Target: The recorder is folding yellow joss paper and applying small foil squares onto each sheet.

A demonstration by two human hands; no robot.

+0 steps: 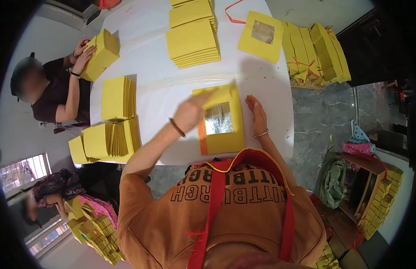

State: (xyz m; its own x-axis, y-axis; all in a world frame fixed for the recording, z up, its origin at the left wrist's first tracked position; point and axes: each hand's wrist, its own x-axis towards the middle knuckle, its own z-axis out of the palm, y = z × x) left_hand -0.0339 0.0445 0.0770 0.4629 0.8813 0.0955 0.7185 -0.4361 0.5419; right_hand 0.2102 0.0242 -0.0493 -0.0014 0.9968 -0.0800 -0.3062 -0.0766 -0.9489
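In front of me lies a flat yellow paper piece, like a bag or sleeve [238, 121], with a shiny clear window in its middle and an orange strip along its left side. My left hand [190, 115] is over its upper left part. Motion blurs that hand's fingers, so whether they hold anything is unclear. A blurred yellow patch shows beyond them at the top edge. To the right of the piece, my right hand [256, 112] rests edge-on at the table, fingers stretched out, holding nothing.
Yellow stacks stand on the white table [154, 107]: one far stack [192, 42], several at left [118, 98]. Another windowed piece [262, 36] lies far right, near tied yellow bundles [306, 54]. At far left a co-worker's hands [84, 56] hold a yellow bundle [105, 49].
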